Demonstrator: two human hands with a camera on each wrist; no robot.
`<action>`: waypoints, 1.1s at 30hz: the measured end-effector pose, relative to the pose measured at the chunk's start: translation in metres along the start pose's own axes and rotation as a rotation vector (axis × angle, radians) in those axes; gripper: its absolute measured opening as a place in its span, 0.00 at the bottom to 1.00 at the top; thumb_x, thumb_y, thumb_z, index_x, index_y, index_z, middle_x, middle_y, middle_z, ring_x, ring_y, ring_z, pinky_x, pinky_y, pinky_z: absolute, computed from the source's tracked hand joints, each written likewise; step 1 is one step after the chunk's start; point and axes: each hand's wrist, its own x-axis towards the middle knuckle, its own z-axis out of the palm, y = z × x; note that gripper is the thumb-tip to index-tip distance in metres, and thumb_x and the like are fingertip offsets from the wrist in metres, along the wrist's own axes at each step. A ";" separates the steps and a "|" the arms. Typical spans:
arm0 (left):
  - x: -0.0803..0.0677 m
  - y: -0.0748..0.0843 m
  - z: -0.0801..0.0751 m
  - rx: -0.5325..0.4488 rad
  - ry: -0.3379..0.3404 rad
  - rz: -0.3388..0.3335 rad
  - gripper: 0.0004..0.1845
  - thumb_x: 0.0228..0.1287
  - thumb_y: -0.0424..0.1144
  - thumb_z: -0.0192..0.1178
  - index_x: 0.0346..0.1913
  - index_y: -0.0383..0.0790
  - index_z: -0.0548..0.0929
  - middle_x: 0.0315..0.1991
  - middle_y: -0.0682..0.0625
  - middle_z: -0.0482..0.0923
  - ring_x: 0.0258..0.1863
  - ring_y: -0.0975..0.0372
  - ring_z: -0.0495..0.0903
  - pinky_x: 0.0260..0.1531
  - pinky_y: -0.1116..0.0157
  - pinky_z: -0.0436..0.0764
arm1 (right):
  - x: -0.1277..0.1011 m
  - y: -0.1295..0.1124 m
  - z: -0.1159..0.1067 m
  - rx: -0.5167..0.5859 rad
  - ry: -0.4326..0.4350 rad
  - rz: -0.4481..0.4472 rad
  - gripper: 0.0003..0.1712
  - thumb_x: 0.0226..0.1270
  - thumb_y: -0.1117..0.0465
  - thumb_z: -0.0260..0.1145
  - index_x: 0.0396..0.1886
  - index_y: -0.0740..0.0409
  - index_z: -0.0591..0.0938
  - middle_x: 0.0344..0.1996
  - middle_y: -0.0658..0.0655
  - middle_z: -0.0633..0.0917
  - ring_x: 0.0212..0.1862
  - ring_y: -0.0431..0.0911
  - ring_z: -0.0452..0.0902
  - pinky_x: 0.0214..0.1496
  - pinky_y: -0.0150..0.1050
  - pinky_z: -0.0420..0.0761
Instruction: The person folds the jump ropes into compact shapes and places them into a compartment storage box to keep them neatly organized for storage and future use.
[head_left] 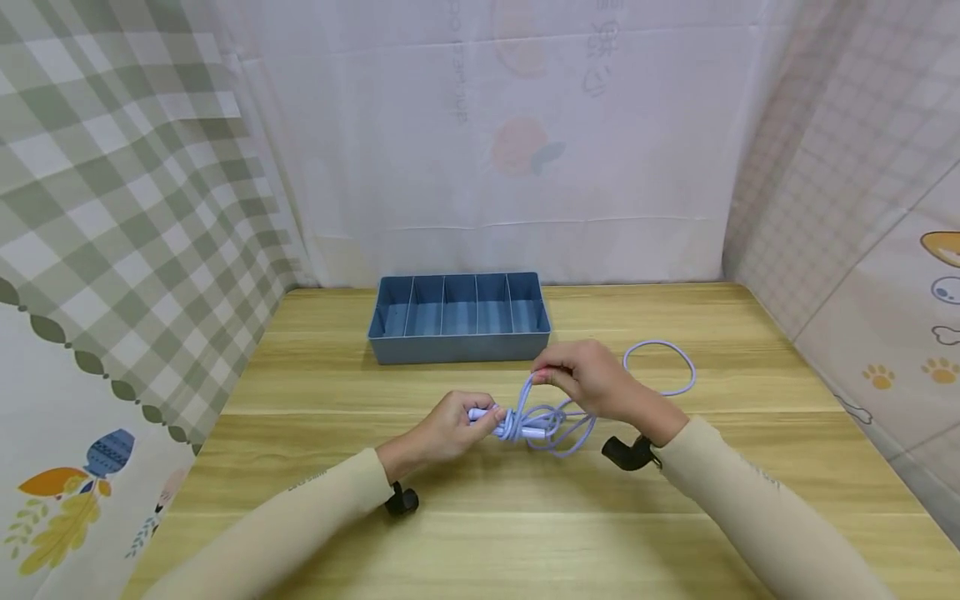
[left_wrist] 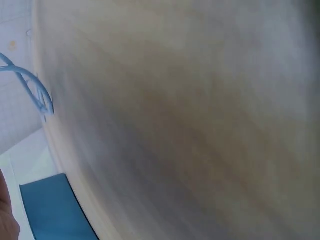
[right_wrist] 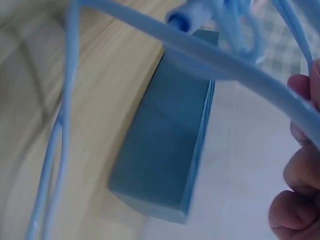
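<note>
wooden table (head_left: pixel 480 542) below; blue-grey five-slot tray (head_left: pixel 459 348) at its back. lilac cord (head_left: pixel 513 427), mostly bundled, sits on the tray's near side, between the hands; bundle's long axis runs roughly left-right in head view, loops trailing right, one out past the right hand (head_left: pixel 596 379). that hand pinches a strand up and right of the coil. left hand (head_left: pixel 453 429) clamped on bundle's left end. pale tube (head_left: pixel 477 413) points left there; second tube (head_left: pixel 533 433) points right.
</note>
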 end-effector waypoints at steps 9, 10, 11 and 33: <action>-0.003 0.006 0.007 -0.149 -0.066 0.116 0.14 0.80 0.34 0.53 0.38 0.31 0.85 0.21 0.57 0.66 0.20 0.68 0.62 0.19 0.70 0.61 | 0.001 0.023 0.006 0.414 -0.198 0.383 0.10 0.76 0.61 0.65 0.33 0.59 0.87 0.21 0.49 0.74 0.26 0.41 0.67 0.30 0.34 0.69; -0.003 0.007 0.009 -0.158 -0.063 0.118 0.14 0.80 0.35 0.53 0.36 0.32 0.85 0.20 0.57 0.65 0.19 0.68 0.62 0.18 0.70 0.60 | 0.000 0.024 0.008 0.445 -0.206 0.395 0.11 0.76 0.61 0.65 0.33 0.59 0.87 0.21 0.50 0.73 0.26 0.41 0.67 0.30 0.33 0.69; -0.003 0.008 0.010 -0.173 -0.058 0.120 0.15 0.81 0.35 0.53 0.35 0.32 0.84 0.19 0.57 0.65 0.18 0.68 0.61 0.17 0.70 0.60 | 0.000 0.025 0.011 0.478 -0.210 0.410 0.11 0.77 0.61 0.64 0.33 0.60 0.86 0.20 0.51 0.71 0.25 0.41 0.65 0.29 0.33 0.67; 0.023 0.012 -0.003 -0.660 0.465 -0.268 0.17 0.81 0.46 0.53 0.40 0.33 0.76 0.18 0.53 0.65 0.13 0.69 0.59 0.12 0.72 0.58 | -0.020 -0.001 0.077 0.305 -0.045 0.351 0.11 0.79 0.68 0.58 0.45 0.67 0.87 0.23 0.60 0.79 0.26 0.37 0.70 0.29 0.32 0.74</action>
